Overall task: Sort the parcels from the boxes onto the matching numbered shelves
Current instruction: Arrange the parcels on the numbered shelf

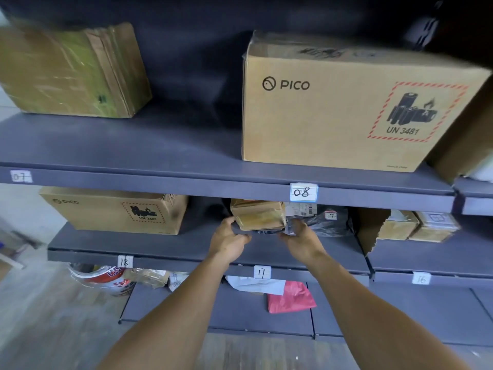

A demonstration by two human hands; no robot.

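While both of your arms reach into the middle shelf (186,244), your left hand (228,240) rests with fingers loosely curled against the near left lower corner of a small taped brown parcel (257,214), and your right hand (301,239) lies spread just right of it on a black plastic mailer (328,222). Neither hand has closed; whether the fingertips press or merely touch cannot be told.

The brown parcel sits on the section marked by tag 17 (262,272), partly on top of the black mailer, which itself bears a small label reading 17 (330,215). Judged from its glossy tape wrap and squared faces, the parcel is likely stiff, light and somewhat slippery; take it by opposite side faces, not by the tape. The mailer looks soft and will sag and slide, so grip it by a gathered fold.

Overhead, the front lip of the shelf tagged 08 (304,192) hangs low, leaving little height for lifting. To the left stands a PICO carton (112,209) with bare shelf between; to the right an open cardboard flap (370,231) bounds the section. Withdraw toward you, low and level.
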